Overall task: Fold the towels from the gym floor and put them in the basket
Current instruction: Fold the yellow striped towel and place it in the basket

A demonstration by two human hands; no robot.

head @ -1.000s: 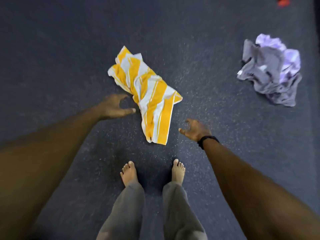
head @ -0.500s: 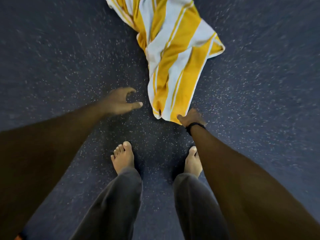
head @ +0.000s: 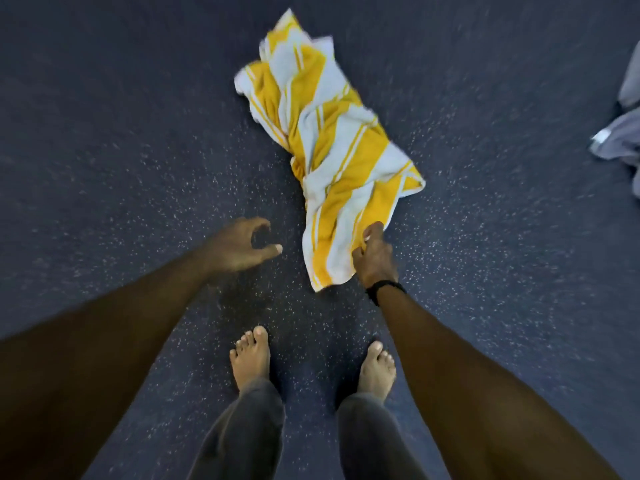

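On dark speckled gym floor (head: 138, 150): yellow-and-white striped towel (head: 332, 157) lies crumpled ahead of bare feet (head: 250, 358). Right hand (head: 375, 258) pinches its near edge. Left hand (head: 242, 245) hovers just beside it, fingers loosely curved, holding nothing. Grey towel (head: 620, 136) at right edge.

towel (head: 332, 150) on floor (head: 138, 133), before feet (head: 251, 358)

Two towels lie on the dark speckled gym floor (head: 138, 150): one crumpled yellow-and-white striped terry towel (head: 332, 157) near the middle, and one rumpled grey towel (head: 620, 140) cut off at the floor's right edge. Two bare hands show, the left hand (head: 239, 247) and the right hand (head: 375, 258), with one black wristband (head: 384, 289), and two bare feet (head: 250, 358).
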